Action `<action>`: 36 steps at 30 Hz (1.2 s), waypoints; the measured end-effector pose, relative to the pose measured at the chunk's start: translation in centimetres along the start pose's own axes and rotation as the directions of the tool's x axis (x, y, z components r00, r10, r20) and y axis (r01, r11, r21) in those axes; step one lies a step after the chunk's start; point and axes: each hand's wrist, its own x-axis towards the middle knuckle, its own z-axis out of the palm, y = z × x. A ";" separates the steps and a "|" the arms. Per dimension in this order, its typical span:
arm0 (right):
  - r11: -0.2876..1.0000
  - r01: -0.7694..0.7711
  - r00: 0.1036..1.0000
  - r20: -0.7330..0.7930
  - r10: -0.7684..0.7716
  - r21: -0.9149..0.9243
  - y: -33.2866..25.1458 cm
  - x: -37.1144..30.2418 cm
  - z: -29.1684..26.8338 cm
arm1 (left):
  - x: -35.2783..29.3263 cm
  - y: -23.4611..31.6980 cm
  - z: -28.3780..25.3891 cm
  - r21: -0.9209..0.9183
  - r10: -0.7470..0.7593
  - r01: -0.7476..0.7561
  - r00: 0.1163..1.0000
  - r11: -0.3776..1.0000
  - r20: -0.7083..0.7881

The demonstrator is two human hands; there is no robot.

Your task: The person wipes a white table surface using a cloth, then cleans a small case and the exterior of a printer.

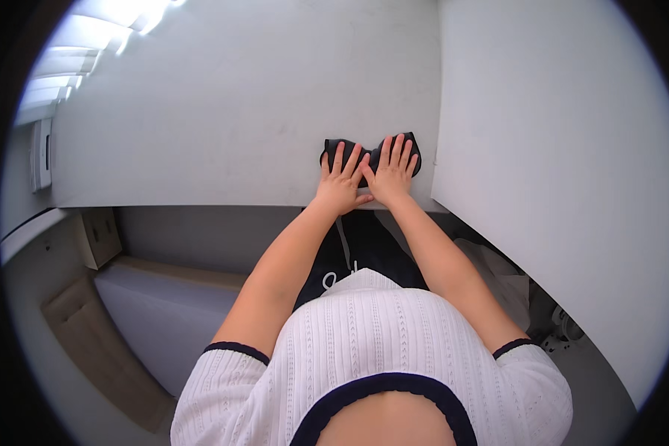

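Fabric piece (375,156), black, two-lobed, lying beneath left hand (340,187) and right hand (392,180);
long axis running sideways; fingers (397,150) lying wide apart

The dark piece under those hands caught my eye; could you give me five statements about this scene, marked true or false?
1. The left hand and right hand both touch the dark piece. True.
2. The dark piece lies on the floor. False: it is on the pale grey tabletop.
3. The right hand is clenched. False: it is open, fingers extended.
4. The dark piece lies near the tabletop edge closest to the person. True.
5. The shirt is all black. False: the shirt is white with dark trim.
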 end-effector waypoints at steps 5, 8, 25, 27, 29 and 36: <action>0.998 -0.060 0.987 -0.146 0.060 0.007 -0.1 1.7 -0.3 | 2.6 -1.0 -1.2 0.091 0.081 -0.076 0.995 0.993 -0.051; 0.982 -0.178 0.982 -0.051 0.181 0.057 -1.7 -1.5 2.2 | -0.1 -1.3 0.9 0.099 0.061 -0.069 0.995 0.993 0.079; 0.993 -0.114 0.953 -0.280 0.114 0.017 -2.6 -1.0 5.5 | 0.5 -4.1 1.7 0.208 0.179 -0.178 0.984 0.962 0.011; 0.997 -0.067 0.942 -0.332 0.053 -0.030 -1.8 -0.1 5.8 | 1.5 -4.2 1.3 0.195 0.209 -0.207 0.978 0.959 0.014; 0.999 -0.021 0.945 -0.327 0.008 -0.036 -2.4 -0.9 7.3 | 0.3 -5.3 2.4 0.144 0.248 -0.249 0.968 0.958 0.025; 0.990 -0.124 0.987 -0.093 0.130 0.065 -5.1 -4.2 8.1 | -2.0 -6.2 1.5 0.173 0.262 -0.302 0.939 0.937 0.221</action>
